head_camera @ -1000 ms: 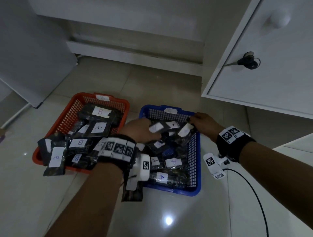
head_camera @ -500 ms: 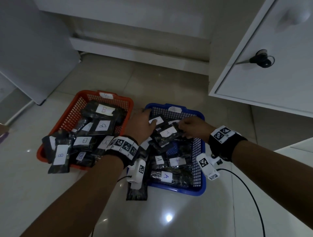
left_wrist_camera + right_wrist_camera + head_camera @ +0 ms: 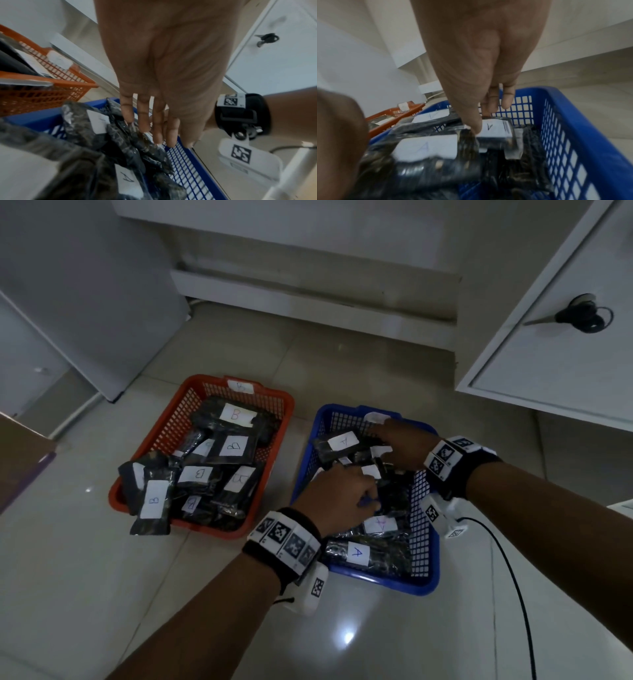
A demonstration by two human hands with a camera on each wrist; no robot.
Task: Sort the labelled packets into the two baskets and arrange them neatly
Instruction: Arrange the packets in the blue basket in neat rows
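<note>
The blue basket (image 3: 432, 559) holds several dark packets with white "A" labels, one at the front (image 3: 358, 554). The orange basket (image 3: 154, 436) to its left holds several "B" packets (image 3: 236, 446); one (image 3: 152, 501) hangs over its front rim. My left hand (image 3: 339, 498) is over the middle of the blue basket, its fingers (image 3: 142, 121) straight and reaching down to the packets. My right hand (image 3: 400, 446) is at the back of the blue basket (image 3: 573, 128), where thumb and fingers pinch an "A" packet (image 3: 494, 128) by its far end.
Both baskets stand on a glossy tiled floor (image 3: 342, 645). A white cabinet door with a dark handle (image 3: 582, 316) overhangs at the right. A white panel (image 3: 85, 302) stands at the left, and a black cable (image 3: 513, 594) trails from my right wrist.
My left hand has come from the back left of the blue basket to its middle, uncovering an "A" packet there. My right hand has shifted from the far right corner onto the rear packets.
</note>
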